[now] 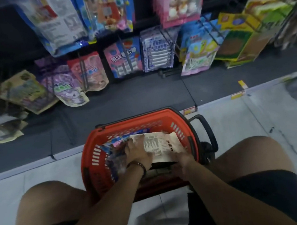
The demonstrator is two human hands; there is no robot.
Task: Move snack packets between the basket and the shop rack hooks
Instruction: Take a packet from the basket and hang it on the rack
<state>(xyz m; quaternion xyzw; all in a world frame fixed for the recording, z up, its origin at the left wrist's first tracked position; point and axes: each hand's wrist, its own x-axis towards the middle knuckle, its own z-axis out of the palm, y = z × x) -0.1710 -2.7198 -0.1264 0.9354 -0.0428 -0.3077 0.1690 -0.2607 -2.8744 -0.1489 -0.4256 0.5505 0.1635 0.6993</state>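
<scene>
Head view: the red basket (135,118) stands on the floor between my knees, below the hanging rack packets (124,58).
My left hand (138,154): fingers spread, flat on the white packet (164,144) inside the basket.
My right hand (185,161): at that packet's near edge; I cannot tell its grip.
Blue packets (113,144): in the basket, left of the white one.

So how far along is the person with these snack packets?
Done: many packets hang on the rack. In hand: the left hand presses flat on a white packet in the red basket, the right hand at its near edge, grip blurred. Left: that packet and the blue packets beside it are still in the basket.
</scene>
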